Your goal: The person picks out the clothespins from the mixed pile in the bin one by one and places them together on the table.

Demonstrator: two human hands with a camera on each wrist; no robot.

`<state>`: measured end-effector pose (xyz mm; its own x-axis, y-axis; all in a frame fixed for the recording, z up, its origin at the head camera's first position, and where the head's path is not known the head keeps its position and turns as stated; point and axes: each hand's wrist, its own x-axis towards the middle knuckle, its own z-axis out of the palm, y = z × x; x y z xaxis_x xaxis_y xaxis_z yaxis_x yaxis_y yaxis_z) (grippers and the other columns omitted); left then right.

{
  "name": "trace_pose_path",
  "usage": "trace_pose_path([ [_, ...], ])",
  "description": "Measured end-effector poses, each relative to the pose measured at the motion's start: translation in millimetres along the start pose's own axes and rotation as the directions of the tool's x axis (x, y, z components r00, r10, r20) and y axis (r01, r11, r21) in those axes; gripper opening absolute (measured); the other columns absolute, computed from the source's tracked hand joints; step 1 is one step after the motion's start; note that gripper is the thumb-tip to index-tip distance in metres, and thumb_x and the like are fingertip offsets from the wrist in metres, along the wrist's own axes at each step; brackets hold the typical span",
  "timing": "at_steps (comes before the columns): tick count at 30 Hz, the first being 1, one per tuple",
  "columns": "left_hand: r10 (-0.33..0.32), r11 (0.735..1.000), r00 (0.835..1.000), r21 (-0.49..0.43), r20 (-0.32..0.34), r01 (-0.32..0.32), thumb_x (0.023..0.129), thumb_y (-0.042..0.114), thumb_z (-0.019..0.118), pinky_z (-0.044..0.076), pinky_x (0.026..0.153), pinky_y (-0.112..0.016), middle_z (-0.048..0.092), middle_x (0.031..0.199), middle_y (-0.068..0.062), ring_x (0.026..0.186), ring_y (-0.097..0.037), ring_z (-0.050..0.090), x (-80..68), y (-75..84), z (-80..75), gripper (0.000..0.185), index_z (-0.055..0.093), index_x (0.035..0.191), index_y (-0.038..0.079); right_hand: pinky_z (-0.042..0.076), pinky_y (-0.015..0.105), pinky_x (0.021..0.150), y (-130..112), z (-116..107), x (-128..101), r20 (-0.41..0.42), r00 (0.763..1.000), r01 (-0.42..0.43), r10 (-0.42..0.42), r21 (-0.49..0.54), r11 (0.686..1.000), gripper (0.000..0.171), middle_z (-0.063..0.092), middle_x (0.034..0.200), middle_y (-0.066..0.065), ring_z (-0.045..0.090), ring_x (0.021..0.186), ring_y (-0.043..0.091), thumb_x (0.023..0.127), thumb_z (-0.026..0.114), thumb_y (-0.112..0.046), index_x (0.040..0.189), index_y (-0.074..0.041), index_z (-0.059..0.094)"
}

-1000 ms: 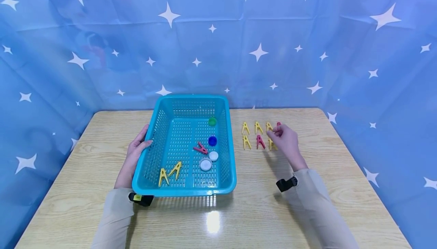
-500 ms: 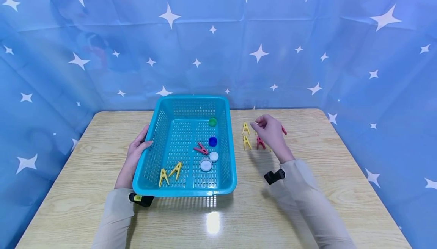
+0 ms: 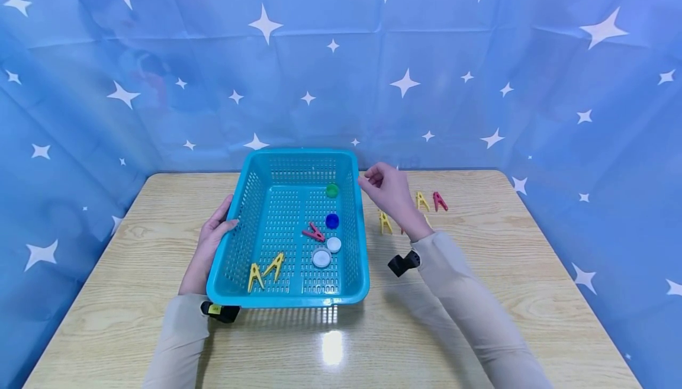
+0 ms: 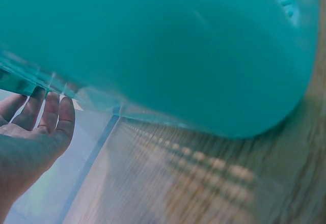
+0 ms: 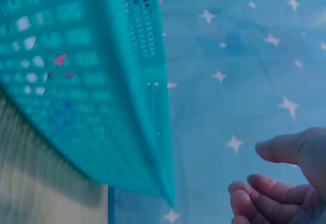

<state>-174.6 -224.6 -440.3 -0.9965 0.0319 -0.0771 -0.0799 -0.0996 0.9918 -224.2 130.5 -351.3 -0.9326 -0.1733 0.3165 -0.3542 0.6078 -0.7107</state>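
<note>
The teal basket on the table is steadied at its left rim by the left hand, fingers relaxed. Beyond, the right hand is held curled just beside the basket's far right corner; whether anything is gripped cannot be told.

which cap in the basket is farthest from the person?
The green cap, alone near the basket's far wall; the blue cap and two white caps lie nearer.
</note>
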Motion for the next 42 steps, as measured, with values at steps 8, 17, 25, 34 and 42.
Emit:
trace_pose_path([
  [8, -0.001, 0.999, 1.000, -0.052, -0.001, 0.001, 0.098, 0.011, 0.045, 0.024, 0.110, -0.044, 0.011, 0.157, 0.000, 0.142, -0.026, 0.015, -0.2, 0.5, 0.6, 0.059, 0.018, 0.151, 0.015, 0.051, 0.033, 0.068, -29.0, 16.5, 9.9, 0.050, 0.996, 0.068, -0.069, 0.017, 0.998, 0.018, 0.065, 0.081, 0.011, 0.060, 0.072, 0.020, 0.089, 0.065, -0.016, 0.095, 0.000, 0.061],
  [17, -0.001, 1.000, 1.000, -0.008, -0.005, 0.001, 0.099, 0.013, 0.046, 0.026, 0.108, -0.047, 0.009, 0.157, 0.001, 0.141, -0.028, 0.015, -0.8, 0.9, -0.5, 0.059, 0.018, 0.151, 0.015, 0.051, 0.028, 0.066, -54.0, 39.8, 14.5, 0.140, 0.985, 0.099, -0.103, 0.033, 0.995, 0.018, 0.065, 0.081, 0.007, 0.060, 0.071, 0.016, 0.089, 0.065, -0.018, 0.097, -0.001, 0.062],
  [25, -0.009, 1.000, 1.000, -0.010, -0.004, 0.009, 0.099, 0.015, 0.046, 0.027, 0.108, -0.047, 0.009, 0.157, 0.002, 0.141, -0.027, 0.016, -0.4, 0.8, 0.6, 0.059, 0.018, 0.151, 0.017, 0.049, 0.024, 0.066, -61.0, 65.3, 14.2, 0.224, 0.966, 0.119, -0.126, 0.046, 0.992, 0.017, 0.063, 0.082, 0.005, 0.058, 0.072, 0.014, 0.090, 0.064, -0.017, 0.097, -0.002, 0.062],
  [34, -0.001, 0.998, 1.000, -0.068, -0.007, 0.000, 0.098, 0.012, 0.046, 0.025, 0.109, -0.044, 0.011, 0.157, 0.000, 0.142, -0.027, 0.015, 1.4, 0.6, 1.5, 0.060, 0.018, 0.151, 0.015, 0.048, 0.021, 0.065, -61.4, 89.8, 14.4, 0.299, 0.934, 0.165, -0.196, 0.127, 0.978, 0.016, 0.063, 0.082, 0.007, 0.058, 0.072, 0.017, 0.089, 0.065, -0.014, 0.096, 0.000, 0.061],
  [42, 0.005, 0.999, 1.000, -0.054, -0.005, -0.005, 0.098, 0.012, 0.046, 0.027, 0.107, -0.044, 0.012, 0.157, -0.001, 0.141, -0.028, 0.017, -0.2, 1.5, 1.2, 0.059, 0.019, 0.151, 0.015, 0.048, 0.019, 0.067, -59.1, 106.4, 12.8, 0.417, 0.891, 0.119, -0.182, 0.172, 0.978, 0.017, 0.064, 0.087, 0.007, 0.059, 0.076, 0.015, 0.089, 0.064, -0.015, 0.099, -0.001, 0.061],
])
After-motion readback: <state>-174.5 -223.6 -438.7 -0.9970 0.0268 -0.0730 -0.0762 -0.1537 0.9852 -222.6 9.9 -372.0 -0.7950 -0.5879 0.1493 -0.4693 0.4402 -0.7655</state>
